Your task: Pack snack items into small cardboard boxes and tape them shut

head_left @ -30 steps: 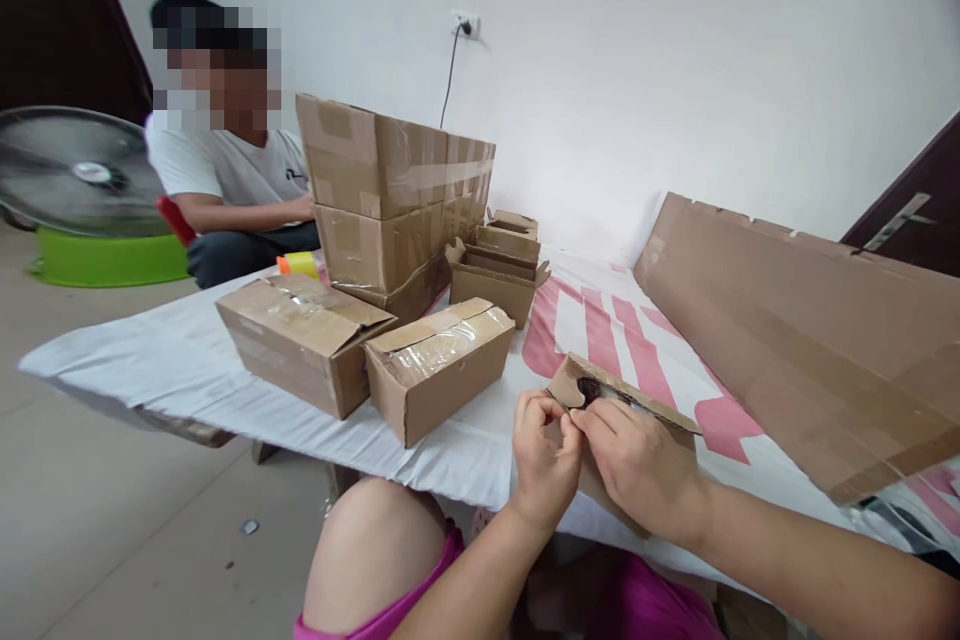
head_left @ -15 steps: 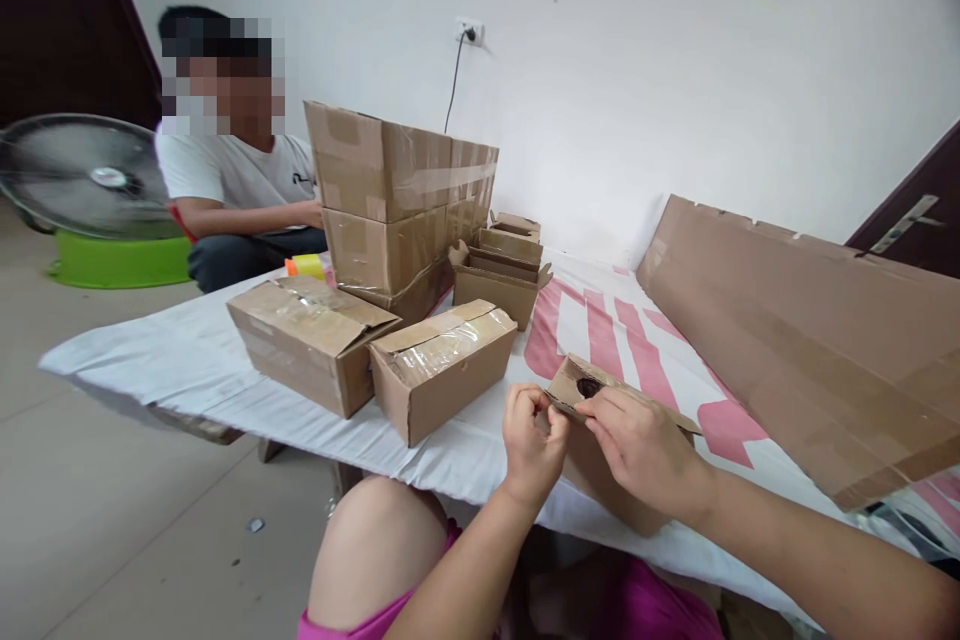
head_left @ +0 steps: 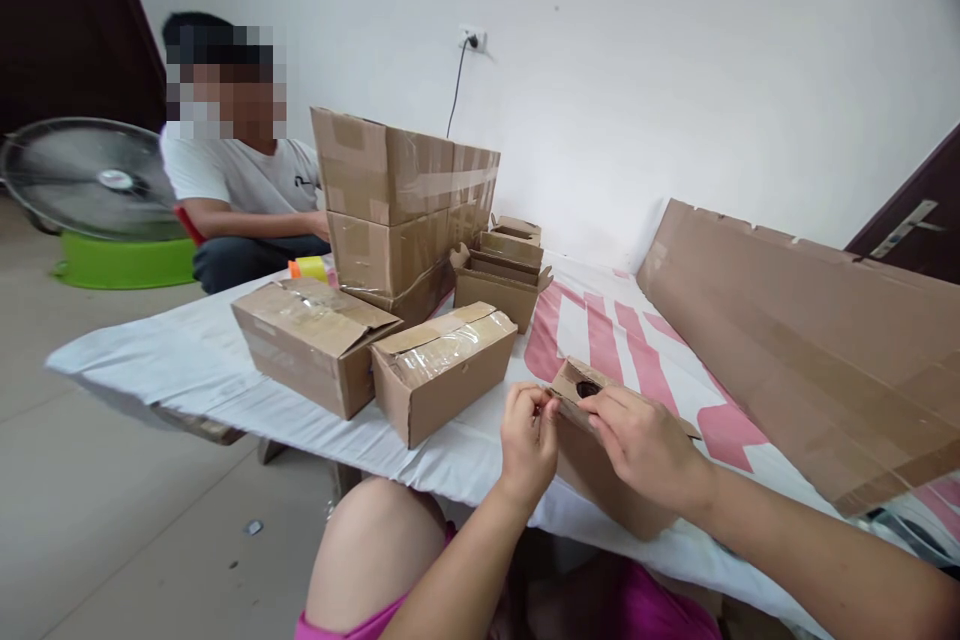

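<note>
A small open cardboard box [head_left: 600,465] stands at the near edge of the cloth-covered table [head_left: 187,365], and both my hands work at its near flap. My left hand [head_left: 527,444] pinches the flap's left corner with closed fingers. My right hand [head_left: 646,450] lies over the box's rim, its fingers curled on the same flap. Something dark [head_left: 588,388] shows inside the box opening; I cannot make out what it is.
Two taped boxes [head_left: 311,340] [head_left: 442,368] lie left of my hands, with a tall stack [head_left: 401,205] and open small boxes [head_left: 499,275] behind. A large flat cardboard sheet [head_left: 810,340] leans at the right. Another person [head_left: 240,200] sits beyond the table by a fan [head_left: 90,180].
My hands have lifted slightly and stayed on the box flap, with the box now a little more upright. The view has shifted slightly leftward.
</note>
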A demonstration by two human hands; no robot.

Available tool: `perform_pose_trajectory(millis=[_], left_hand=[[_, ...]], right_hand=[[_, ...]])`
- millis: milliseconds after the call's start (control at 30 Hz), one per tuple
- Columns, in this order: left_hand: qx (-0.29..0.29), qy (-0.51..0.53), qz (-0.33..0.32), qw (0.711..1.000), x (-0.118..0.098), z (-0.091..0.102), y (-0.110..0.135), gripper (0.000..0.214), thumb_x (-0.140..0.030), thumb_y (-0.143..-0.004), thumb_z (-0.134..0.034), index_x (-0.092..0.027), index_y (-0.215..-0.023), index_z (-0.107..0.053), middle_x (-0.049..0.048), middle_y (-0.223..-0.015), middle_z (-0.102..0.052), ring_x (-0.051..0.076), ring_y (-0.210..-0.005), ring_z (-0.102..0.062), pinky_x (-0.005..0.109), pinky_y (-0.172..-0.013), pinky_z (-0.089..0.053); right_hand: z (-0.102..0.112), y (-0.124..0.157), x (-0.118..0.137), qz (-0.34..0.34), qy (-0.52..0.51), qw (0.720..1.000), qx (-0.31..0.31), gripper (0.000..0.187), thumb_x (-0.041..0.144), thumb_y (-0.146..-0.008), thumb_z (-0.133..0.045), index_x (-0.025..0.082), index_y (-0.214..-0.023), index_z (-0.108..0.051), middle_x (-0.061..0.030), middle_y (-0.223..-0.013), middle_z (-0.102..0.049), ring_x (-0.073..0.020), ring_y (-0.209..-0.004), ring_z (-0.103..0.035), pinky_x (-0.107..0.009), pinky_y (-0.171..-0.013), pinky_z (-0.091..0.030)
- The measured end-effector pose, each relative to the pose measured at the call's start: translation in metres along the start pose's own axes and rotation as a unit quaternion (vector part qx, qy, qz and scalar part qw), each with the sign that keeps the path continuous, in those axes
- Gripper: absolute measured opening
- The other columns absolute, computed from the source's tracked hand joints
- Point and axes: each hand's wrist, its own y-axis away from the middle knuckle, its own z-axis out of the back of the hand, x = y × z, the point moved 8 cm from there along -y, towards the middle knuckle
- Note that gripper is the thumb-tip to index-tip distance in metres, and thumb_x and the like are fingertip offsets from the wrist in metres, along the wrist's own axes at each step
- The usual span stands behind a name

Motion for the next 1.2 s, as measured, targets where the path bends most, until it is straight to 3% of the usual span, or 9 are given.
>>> perform_pose_trajectory(millis=[267, 500, 667, 900, 1067, 1200], left_hand=[[-0.004, -0.003, 0.065, 0.998, 0.026, -0.003, -0.002, 0.019, -0.027, -0.093, -0.044, -0.021, -0.076, -0.05, 0.0023, -0.079, -0.059, 0.016, -0.075, -0.057, 0.028, -0.071, -0.044], [-0.001, 0.016, 0.167, 0.986, 0.05, -0.008, 0.004, 0.019, -0.031, -0.092, -0.043, -0.022, -0.076, -0.047, -0.0031, -0.055, -0.058, 0.015, -0.051, -0.057, 0.026, -0.057, -0.044], [-0.005, 0.032, 0.215, 0.976, 0.062, -0.01, 0.009, 0.016, -0.032, -0.089, -0.044, -0.022, -0.077, -0.046, -0.0043, -0.049, -0.057, 0.016, -0.047, -0.057, 0.027, -0.057, -0.043], [-0.024, 0.068, 0.296, 0.953, 0.091, -0.015, 0.019, 0.014, -0.029, -0.085, -0.047, -0.023, -0.073, -0.045, -0.0054, -0.043, -0.056, 0.015, -0.041, -0.055, 0.025, -0.05, -0.043], [-0.067, 0.09, 0.348, 0.931, 0.124, -0.006, 0.026, 0.016, -0.023, -0.08, -0.048, -0.022, -0.067, -0.039, -0.0002, -0.061, -0.064, 0.012, -0.042, -0.058, 0.023, -0.044, -0.045], [-0.082, 0.118, 0.321, 0.936, 0.12, 0.0, 0.026, 0.017, -0.023, -0.075, -0.056, -0.021, -0.067, -0.041, 0.0072, -0.084, -0.067, 0.016, -0.07, -0.068, 0.026, -0.059, -0.052]], right_hand=[[0.0, -0.005, -0.014, -0.006, -0.015, 1.0, 0.009, 0.025, 0.014, -0.09, -0.04, 0.019, -0.101, -0.062, -0.0065, -0.091, -0.068, -0.0198, -0.081, -0.065, -0.033, -0.069, -0.053], [0.001, -0.008, -0.018, 0.005, -0.032, 0.999, 0.012, 0.025, 0.017, -0.093, -0.038, 0.018, -0.101, -0.062, -0.007, -0.091, -0.069, -0.0196, -0.083, -0.065, -0.034, -0.071, -0.053], [0.0, -0.009, -0.022, 0.006, -0.039, 0.999, 0.013, 0.026, 0.018, -0.092, -0.038, 0.018, -0.102, -0.062, -0.0068, -0.093, -0.069, -0.0194, -0.084, -0.065, -0.033, -0.073, -0.053], [-0.005, -0.013, -0.04, -0.049, -0.066, 0.996, 0.025, 0.026, 0.02, -0.091, -0.039, 0.019, -0.101, -0.064, -0.0061, -0.097, -0.07, -0.0195, -0.089, -0.065, -0.033, -0.078, -0.052], [-0.004, -0.013, -0.066, -0.126, -0.089, 0.987, 0.039, 0.026, 0.023, -0.088, -0.041, 0.02, -0.099, -0.065, -0.0057, -0.1, -0.071, -0.021, -0.089, -0.066, -0.035, -0.078, -0.05], [-0.009, -0.007, -0.08, -0.176, -0.158, 0.966, 0.104, 0.031, 0.032, -0.089, -0.041, 0.02, -0.103, -0.067, -0.0056, -0.098, -0.073, -0.022, -0.085, -0.066, -0.036, -0.077, -0.05]])
